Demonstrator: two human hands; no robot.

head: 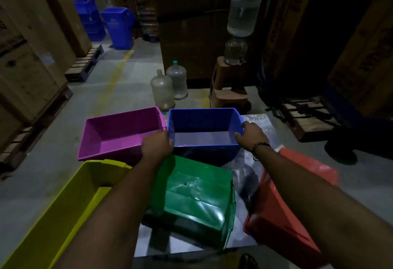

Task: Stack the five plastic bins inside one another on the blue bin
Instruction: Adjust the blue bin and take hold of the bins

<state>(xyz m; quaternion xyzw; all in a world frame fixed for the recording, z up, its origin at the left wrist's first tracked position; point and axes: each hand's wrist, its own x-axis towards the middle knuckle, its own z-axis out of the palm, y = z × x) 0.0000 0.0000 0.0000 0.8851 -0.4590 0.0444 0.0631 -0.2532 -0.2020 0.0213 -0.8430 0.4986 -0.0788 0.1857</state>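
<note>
From the head view, the blue bin (pixel 204 128) sits upright, mouth up, straight ahead on the tabletop (pixel 258 119), its long axis running left to right. The left hand (pixel 157 144) grips its left rim and the right hand (pixel 251 135) its right rim. The purple bin (pixel 119 132) sits just left, nearer the left hand.

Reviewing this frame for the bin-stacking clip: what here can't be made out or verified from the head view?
- Red bin: motion-blurred, crossed by the right forearm; its orientation is unclear.
- Yellow bin: cut off by the left and bottom edges, partly behind the left forearm.
- Left hand and right hand on the blue bin: fingertips curl over the rim, so grip firmness is unreadable.
- Green bin: glare and tilt hide its opening.
</note>
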